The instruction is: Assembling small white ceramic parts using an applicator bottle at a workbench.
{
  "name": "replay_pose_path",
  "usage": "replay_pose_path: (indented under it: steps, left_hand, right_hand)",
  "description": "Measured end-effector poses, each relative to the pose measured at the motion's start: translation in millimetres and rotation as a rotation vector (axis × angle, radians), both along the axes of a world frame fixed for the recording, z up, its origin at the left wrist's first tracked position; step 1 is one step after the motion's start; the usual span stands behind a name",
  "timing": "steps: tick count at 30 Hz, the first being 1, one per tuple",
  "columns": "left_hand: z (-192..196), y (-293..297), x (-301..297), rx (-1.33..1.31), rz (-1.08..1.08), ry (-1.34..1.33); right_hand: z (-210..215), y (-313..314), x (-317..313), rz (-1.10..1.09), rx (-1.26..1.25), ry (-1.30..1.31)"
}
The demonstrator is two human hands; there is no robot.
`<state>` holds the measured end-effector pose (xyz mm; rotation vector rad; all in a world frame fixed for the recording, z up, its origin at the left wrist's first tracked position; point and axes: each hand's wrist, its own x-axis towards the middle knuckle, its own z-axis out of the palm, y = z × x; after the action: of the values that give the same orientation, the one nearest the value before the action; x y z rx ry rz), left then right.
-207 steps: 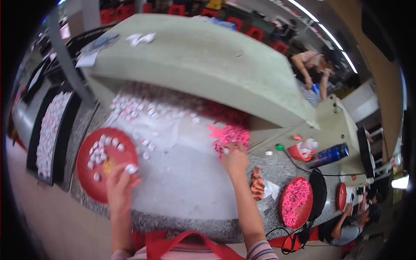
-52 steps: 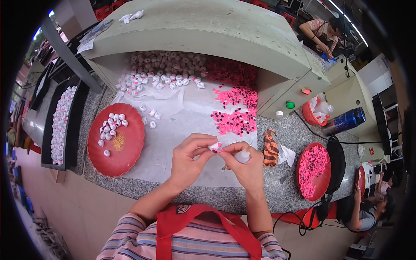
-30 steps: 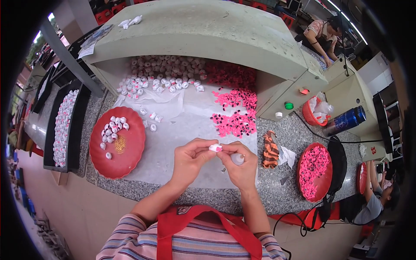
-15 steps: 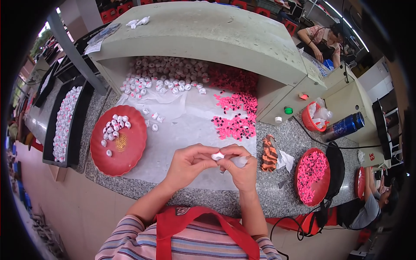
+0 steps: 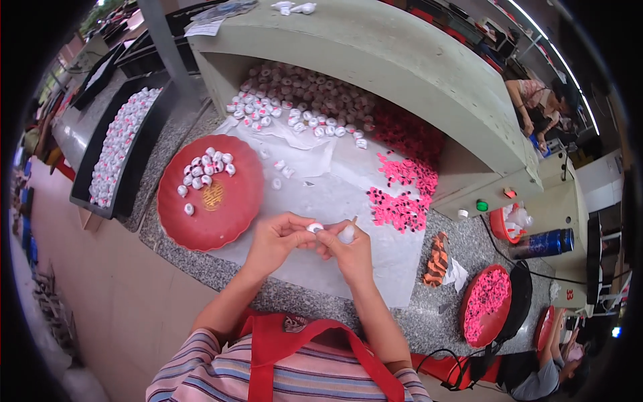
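Over the white paper sheet (image 5: 321,261), a small rounded white piece (image 5: 315,228) is pinched between the thumb and fingers of my left hand (image 5: 274,242). My right hand (image 5: 349,256) holds a small translucent bottle (image 5: 347,233) against its palm, its thin tip pointing up and away. The thumb and fingertips of that hand also reach the white piece's right side. Left of my hands, a red scalloped plate (image 5: 175,224) carries several similar white pieces (image 5: 207,164). Beyond the hands on the right lie flat pink pieces with black spots (image 5: 398,208).
A grey-green metal hood (image 5: 375,50) arches over heaped white pieces (image 5: 301,90). A black bin (image 5: 84,191) of white pieces stands far left. To the right are striped cloth (image 5: 436,260), a red plate (image 5: 469,333) of pink bits and a blue can (image 5: 546,244). Other people work at right.
My view has swung, so the bench appears tilted. The bottle has turned in my right hand, its tip now upward. The white piece stays in my fingertips, its pink mark no longer showing.
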<state>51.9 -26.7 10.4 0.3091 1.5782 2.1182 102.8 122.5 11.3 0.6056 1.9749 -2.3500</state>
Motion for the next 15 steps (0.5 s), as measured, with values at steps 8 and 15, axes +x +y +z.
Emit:
replay_pose_path:
  steps: [8, 15]
  left_hand:
    - [10.4, -32.0, -48.2, -1.185, 0.733, 1.117]
    - [-29.8, 6.4, -74.3, -1.581, 0.303, 1.033]
  right_hand:
    - [-13.8, 3.3, 3.0, -0.007, 0.251, 0.131]
    - [3.7, 23.3, 38.6, -0.114, 0.179, 0.187]
